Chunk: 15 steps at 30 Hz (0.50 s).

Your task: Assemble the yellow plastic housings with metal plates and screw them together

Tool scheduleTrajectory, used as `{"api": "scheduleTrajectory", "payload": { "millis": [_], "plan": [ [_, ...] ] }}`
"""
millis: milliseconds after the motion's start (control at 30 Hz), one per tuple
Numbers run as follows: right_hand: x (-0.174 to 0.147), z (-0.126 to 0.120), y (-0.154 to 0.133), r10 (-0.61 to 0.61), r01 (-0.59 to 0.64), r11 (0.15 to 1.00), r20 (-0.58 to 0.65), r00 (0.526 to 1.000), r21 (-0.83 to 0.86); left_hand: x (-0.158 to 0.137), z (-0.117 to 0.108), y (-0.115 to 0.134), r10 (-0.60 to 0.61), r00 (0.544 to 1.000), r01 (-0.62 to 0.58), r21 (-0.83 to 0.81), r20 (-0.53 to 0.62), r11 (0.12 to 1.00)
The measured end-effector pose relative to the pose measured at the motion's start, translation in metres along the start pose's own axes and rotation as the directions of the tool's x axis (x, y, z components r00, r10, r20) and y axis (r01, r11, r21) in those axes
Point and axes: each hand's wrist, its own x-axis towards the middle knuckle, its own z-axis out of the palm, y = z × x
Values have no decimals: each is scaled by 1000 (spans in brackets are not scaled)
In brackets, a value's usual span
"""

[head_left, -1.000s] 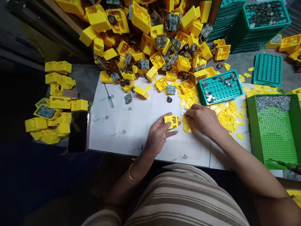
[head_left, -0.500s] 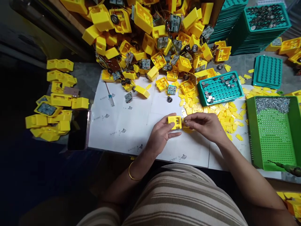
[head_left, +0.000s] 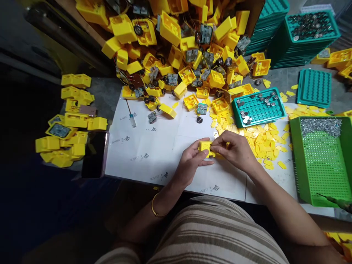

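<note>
Nearest, a striped top (head_left: 214, 231) is seen, w/ a green basket (head_left: 320, 168) at near right; a dark tool (head_left: 342, 204) by it is cut off by the frame's right edge. Over the white sheet (head_left: 154, 165), a yellow case (head_left: 204, 146) is held near centre by the L hand (head_left: 190, 163), its thumb laid across the case's front. Approx. 1 s ago the R hand (head_left: 235, 150) was seen down by the loose bits; its fingertips have now been brought onto the case's right end, so work is judged to have passed from picking up to the case itself. R fingers are drawn narrow, but whether they're closed on a small part can't be told, b/c the contact is covered; the case's recess there is mostly hidden too. At left, level w/ the hands, a phone (head_left: 95, 156) is left lying. Farther, flat yellow pieces (head_left: 265, 143) are strewn right, a screwdriver (head_left: 132, 120) lies left, then a teal tray (head_left: 260, 112) w/ round discs. Farthest, a heap of yellow housings (head_left: 170, 31) is cut off at top, wiring too tangled to sort.
</note>
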Motion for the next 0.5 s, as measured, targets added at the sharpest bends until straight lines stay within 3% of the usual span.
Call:
{"api": "scheduleTrajectory", "payload": {
  "millis": [100,167,267,367,500],
  "plan": [
    [4,-4,-3,-104,113,989,93,990,-98,2,-6,4,-45,999,44,-58,-8,997],
    [17,-6,-3,-162,167,983,68,984,-80,4,-11,9,-47,999,45,-94,-23,995],
    [47,-2,-3,-74,65,987,-56,996,-149,5,-17,15,-26,998,21,-95,-53,995],
    [77,8,-6,56,-56,939,-11,998,-339,4,-19,18,-30,998,25,-91,-62,996],
    [95,22,-9,117,-67,868,70,991,-492,4,-21,18,-50,998,46,-95,-38,994]
  ]
}}
